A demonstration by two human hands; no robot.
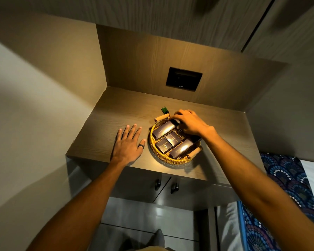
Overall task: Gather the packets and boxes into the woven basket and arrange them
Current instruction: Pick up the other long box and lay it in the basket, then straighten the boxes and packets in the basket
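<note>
gold print on boxes (172, 139) too small to read

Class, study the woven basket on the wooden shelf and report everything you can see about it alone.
The woven basket is round, shallow and golden-yellow, seemingly wicker. Two pale roll-shaped handles sit on opposite rims, one far-left, one near-right. It rests flat on the wooden shelf, near its front edge. Inside lie several dark boxes, side by side. The right hand reaches over its far side, fingers on the far box. The left hand lies flat on the shelf beside it; whether the thumb touches the rim is unclear.
</note>
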